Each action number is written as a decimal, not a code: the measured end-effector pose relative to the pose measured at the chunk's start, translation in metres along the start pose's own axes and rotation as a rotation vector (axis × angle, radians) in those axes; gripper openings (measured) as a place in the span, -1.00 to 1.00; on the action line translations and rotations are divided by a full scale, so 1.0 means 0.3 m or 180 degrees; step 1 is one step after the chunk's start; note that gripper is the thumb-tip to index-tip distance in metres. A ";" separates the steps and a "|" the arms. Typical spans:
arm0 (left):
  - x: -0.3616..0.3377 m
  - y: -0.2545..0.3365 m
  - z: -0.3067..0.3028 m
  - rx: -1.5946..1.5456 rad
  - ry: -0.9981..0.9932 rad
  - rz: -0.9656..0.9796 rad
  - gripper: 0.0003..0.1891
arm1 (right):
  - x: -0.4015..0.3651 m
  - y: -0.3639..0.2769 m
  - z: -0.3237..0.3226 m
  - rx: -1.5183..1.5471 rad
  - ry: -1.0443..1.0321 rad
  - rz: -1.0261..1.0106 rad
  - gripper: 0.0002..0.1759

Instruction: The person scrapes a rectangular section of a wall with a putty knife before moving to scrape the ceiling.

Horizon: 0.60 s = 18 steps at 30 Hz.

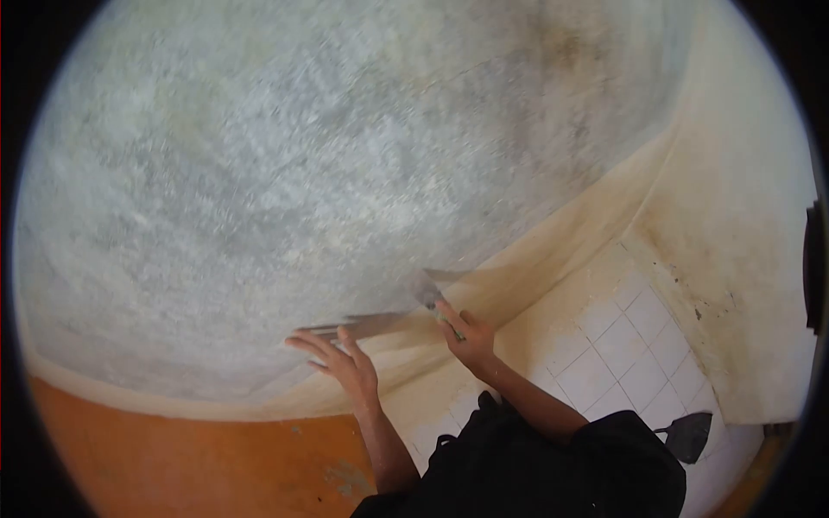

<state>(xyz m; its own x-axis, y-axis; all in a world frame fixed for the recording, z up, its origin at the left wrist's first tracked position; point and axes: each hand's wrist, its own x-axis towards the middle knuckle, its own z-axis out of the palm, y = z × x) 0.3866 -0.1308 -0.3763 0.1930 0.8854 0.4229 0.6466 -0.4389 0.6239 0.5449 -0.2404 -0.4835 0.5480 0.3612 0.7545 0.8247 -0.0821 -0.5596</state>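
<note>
Gripping a flat grey scraper (423, 287), the right hand (471, 340) held its blade at the mottled grey-white wall (294, 190), right of the left hand (347, 366), whose fingers spread wide, their contact with the surface unclear.

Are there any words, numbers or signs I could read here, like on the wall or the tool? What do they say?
No words, labels, numbers or signs that I can read.
Wall: only patches and stains.
Tool in the right hand: too blurred to tell if it has any writing.
Black clothes: a pale speck, too small to make out.
</note>
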 end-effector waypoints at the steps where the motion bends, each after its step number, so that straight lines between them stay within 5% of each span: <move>1: 0.003 -0.018 0.017 0.0029 0.0107 -0.0041 -0.10 | 0.035 0.023 -0.014 -0.0078 0.0076 -0.0004 -0.50; 6: 0.020 -0.015 0.103 0.0163 0.0499 -0.0195 -0.09 | 0.207 0.106 -0.119 0.0079 0.0670 0.0416 -0.52; 15: -0.033 0.108 0.212 0.0000 0.0905 -0.0190 -0.14 | 0.116 0.392 -0.214 0.0145 0.0391 0.0489 -0.53; 18: -0.089 0.232 0.289 -0.0071 0.0973 0.0116 -0.16 | 0.328 0.424 -0.314 0.0182 0.0522 0.0205 -0.52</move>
<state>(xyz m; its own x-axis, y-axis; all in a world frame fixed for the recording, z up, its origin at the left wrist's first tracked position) 0.4904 -0.1717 -0.4013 -0.0175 0.7834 0.6212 0.6263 -0.4757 0.6176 0.7170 -0.3027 -0.4481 0.6187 0.2003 0.7597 0.7804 -0.0456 -0.6236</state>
